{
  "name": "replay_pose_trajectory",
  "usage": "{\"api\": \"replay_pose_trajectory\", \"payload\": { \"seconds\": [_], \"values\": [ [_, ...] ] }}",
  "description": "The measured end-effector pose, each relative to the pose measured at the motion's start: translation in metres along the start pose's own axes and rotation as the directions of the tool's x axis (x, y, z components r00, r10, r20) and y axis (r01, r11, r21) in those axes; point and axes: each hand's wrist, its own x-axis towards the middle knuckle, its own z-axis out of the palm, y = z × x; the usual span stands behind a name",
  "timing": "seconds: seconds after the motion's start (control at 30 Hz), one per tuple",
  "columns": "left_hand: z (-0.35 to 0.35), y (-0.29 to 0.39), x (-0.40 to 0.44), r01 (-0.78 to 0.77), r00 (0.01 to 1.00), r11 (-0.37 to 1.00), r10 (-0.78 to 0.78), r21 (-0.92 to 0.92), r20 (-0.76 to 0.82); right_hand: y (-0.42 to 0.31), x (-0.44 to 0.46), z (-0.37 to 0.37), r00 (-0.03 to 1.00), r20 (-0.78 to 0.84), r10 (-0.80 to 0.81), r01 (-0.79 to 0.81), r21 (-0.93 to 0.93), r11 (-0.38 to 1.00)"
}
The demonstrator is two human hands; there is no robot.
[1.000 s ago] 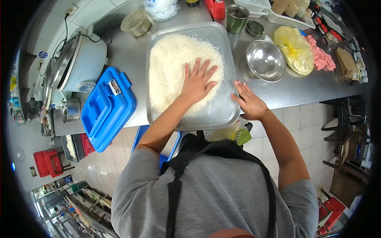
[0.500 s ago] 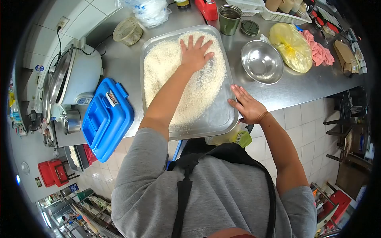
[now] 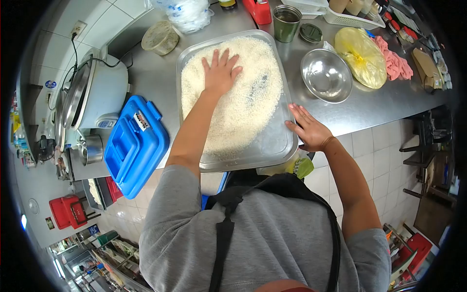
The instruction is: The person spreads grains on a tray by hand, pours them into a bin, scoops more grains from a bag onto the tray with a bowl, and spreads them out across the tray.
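Observation:
A metal tray (image 3: 272, 146) lies at the front edge of the steel counter, with white rice grains (image 3: 243, 112) spread over most of it. My left hand (image 3: 220, 77) rests flat on the rice in the far left part of the tray, fingers spread. At the tray's right rim, my right hand (image 3: 310, 130) lies with its fingers stretched out, its fingertips touching or very close to the rim. Right of the rice's middle, a thin patch lets the tray's bottom show through. Bare metal also shows at the tray's near right corner.
Left of the tray are a blue lid (image 3: 136, 146) and a large pale cooker (image 3: 102, 92). To the right stand a steel bowl (image 3: 327, 75), a yellow plastic bag (image 3: 361, 57) and a pink cloth (image 3: 395, 61). Behind are a green cup (image 3: 286, 24) and a tub (image 3: 160, 38).
My left hand has moved left across the rice, from the middle of the far part toward the left side. My right hand stays at the tray's right rim. The view has shifted slightly.

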Motion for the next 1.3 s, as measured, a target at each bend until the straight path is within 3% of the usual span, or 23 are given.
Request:
{"api": "replay_pose_trajectory", "payload": {
  "seconds": [0.17,0.37,0.5,0.7,0.87,0.93,1.1,1.17,1.3],
  "values": [
    [0.004,-0.012,0.012,0.062,0.998,0.998,-0.062,-0.010,0.015,0.001,-0.001,0.000,1.000,-0.005,-0.007,0.007,-0.001,1.000],
    [-0.001,0.026,-0.017,0.172,0.984,0.968,-0.159,-0.185,0.080,0.000,-0.001,0.001,1.000,0.014,0.004,-0.004,-0.015,1.000],
    [-0.015,0.064,-0.062,0.054,0.991,0.980,-0.029,-0.189,0.134,-0.002,0.000,0.002,1.000,0.005,0.018,-0.018,-0.018,1.000],
    [-0.037,0.099,-0.144,-0.181,0.979,0.933,0.201,-0.310,0.032,-0.003,-0.001,0.005,1.000,-0.021,0.022,-0.023,-0.020,1.000],
    [-0.048,0.090,-0.192,-0.256,0.961,0.894,0.277,-0.369,0.003,-0.006,0.000,0.001,0.999,-0.002,0.050,-0.050,-0.016,0.999],
    [-0.049,0.077,-0.207,-0.265,0.949,0.893,0.308,-0.364,0.066,-0.010,0.001,-0.001,0.996,0.014,0.086,-0.086,-0.023,0.996],
    [-0.047,0.046,-0.220,-0.178,0.983,0.943,0.186,-0.282,0.002,-0.008,0.001,0.001,0.997,0.006,0.075,-0.075,-0.029,0.997],
    [-0.044,0.043,-0.216,-0.021,0.999,0.976,0.015,-0.218,-0.029,-0.009,0.001,0.002,0.998,-0.002,0.065,-0.065,-0.025,0.998],
    [-0.030,0.059,-0.191,-0.030,0.999,0.956,0.020,-0.293,-0.036,-0.008,0.001,0.004,0.998,-0.004,0.070,-0.070,-0.040,0.997]
  ]
}}
